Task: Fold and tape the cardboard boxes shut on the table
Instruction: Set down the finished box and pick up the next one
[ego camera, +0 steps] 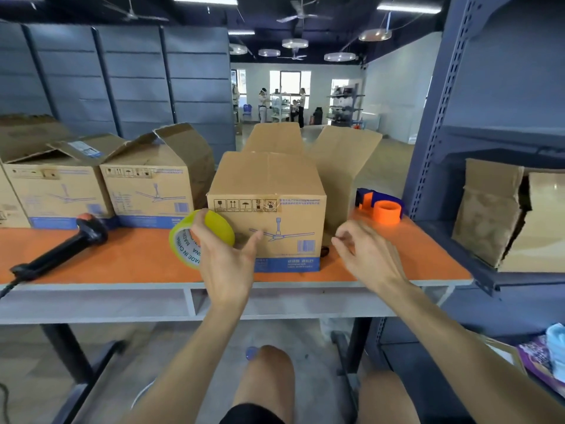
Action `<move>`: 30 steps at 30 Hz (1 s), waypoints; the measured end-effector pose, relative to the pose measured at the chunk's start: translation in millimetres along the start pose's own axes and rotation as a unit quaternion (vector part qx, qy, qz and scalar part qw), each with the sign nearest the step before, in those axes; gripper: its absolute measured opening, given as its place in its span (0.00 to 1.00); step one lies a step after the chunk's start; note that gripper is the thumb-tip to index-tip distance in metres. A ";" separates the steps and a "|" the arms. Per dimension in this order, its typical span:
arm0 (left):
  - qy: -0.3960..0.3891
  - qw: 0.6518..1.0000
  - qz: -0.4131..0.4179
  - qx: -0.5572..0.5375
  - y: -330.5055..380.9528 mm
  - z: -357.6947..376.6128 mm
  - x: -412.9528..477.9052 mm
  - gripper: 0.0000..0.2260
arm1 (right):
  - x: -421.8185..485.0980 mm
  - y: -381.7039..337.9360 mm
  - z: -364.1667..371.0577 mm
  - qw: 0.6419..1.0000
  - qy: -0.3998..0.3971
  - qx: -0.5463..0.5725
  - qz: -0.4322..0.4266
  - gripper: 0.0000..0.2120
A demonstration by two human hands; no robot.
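Note:
A closed cardboard box point(269, 191) with a fan drawing stands at the middle of the orange table point(122, 258), its top flaps folded flat. My left hand point(224, 258) grips a yellow tape roll point(186, 243) just left of the box's front face, thumb stretched toward the box. My right hand point(367, 255) hovers to the right of the box with fingers loosely curled, thumb and forefinger close together; whether they pinch a tape end I cannot tell. Behind the box stands another box point(336, 160) with its flaps raised.
Two open-flapped boxes point(146, 185) point(55, 191) line the table's left back. A black barcode scanner point(61, 249) lies at the left front. An orange and blue tape dispenser point(382, 206) sits at the right back. Grey shelving point(458, 148) holding flattened cardboard point(489, 215) stands at the right.

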State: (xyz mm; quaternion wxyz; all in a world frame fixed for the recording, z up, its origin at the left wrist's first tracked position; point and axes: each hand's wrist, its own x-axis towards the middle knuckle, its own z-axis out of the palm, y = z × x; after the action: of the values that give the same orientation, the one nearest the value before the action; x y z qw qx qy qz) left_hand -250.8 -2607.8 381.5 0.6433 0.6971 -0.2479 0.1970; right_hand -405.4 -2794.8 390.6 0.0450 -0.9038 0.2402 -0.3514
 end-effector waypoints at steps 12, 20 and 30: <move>-0.015 0.998 -0.051 0.025 -30.6 28.4 39.0 0.41 | 67.1 29.4 40.7 0.963 -0.128 0.061 0.229 0.22; 0.002 0.999 -0.008 0.037 -28.1 41.2 54.5 0.39 | 69.3 -10.6 44.6 0.989 -0.076 -0.063 0.107 0.16; -0.011 0.997 -0.062 0.037 -48.9 34.6 60.3 0.37 | 39.0 -0.6 47.9 0.975 -0.194 0.071 0.076 0.19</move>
State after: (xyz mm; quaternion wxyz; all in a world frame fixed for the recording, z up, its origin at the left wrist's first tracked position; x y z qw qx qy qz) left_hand -174.8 -2645.3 374.8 0.6249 0.7367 -0.2041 0.1583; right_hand -348.8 -2816.6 378.8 0.1815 -0.9282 0.2694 -0.1813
